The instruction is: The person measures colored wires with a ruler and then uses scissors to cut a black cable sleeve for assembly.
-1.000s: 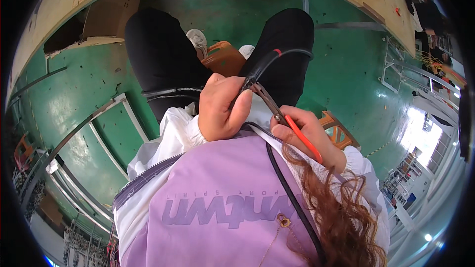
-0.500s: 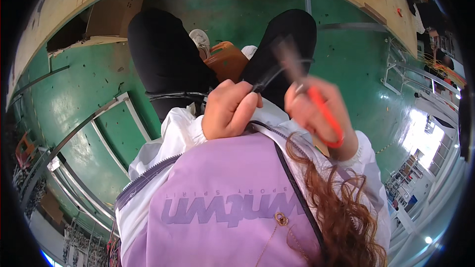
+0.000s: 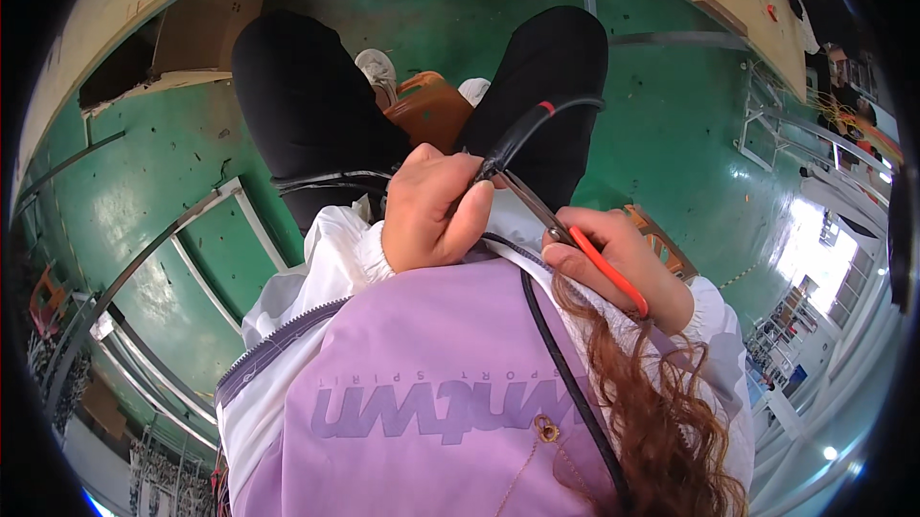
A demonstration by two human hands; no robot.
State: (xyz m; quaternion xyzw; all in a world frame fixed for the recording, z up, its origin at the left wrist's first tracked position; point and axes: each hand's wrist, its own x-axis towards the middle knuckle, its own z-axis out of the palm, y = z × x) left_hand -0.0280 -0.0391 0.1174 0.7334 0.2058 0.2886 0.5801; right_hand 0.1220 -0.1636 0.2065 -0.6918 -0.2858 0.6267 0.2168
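Above my lap, my left hand (image 3: 433, 208) is closed round a bundle of black cable (image 3: 516, 137). The cable arcs up to the right and carries a small red band (image 3: 546, 107). More black cable (image 3: 331, 180) runs off to the left across my thigh. My right hand (image 3: 618, 263) grips scissors (image 3: 606, 271) with red handles. Their metal blades point up and left, the tips at the cable just beside my left fingers. Whether the blades touch or cut the cable cannot be made out.
A wooden table edge (image 3: 704, 0) curves round the far side. A cardboard box (image 3: 206, 23) stands at the far left. An orange-brown stool (image 3: 428, 110) sits between my feet. Metal frames (image 3: 230, 229) stand on the green floor to the left, with another frame (image 3: 757, 134) at the right.
The scissors have swung down and left, from pointing up over my thigh to bringing their tips to the cable. The red-banded cable now arcs higher. My left hand keeps its grip.
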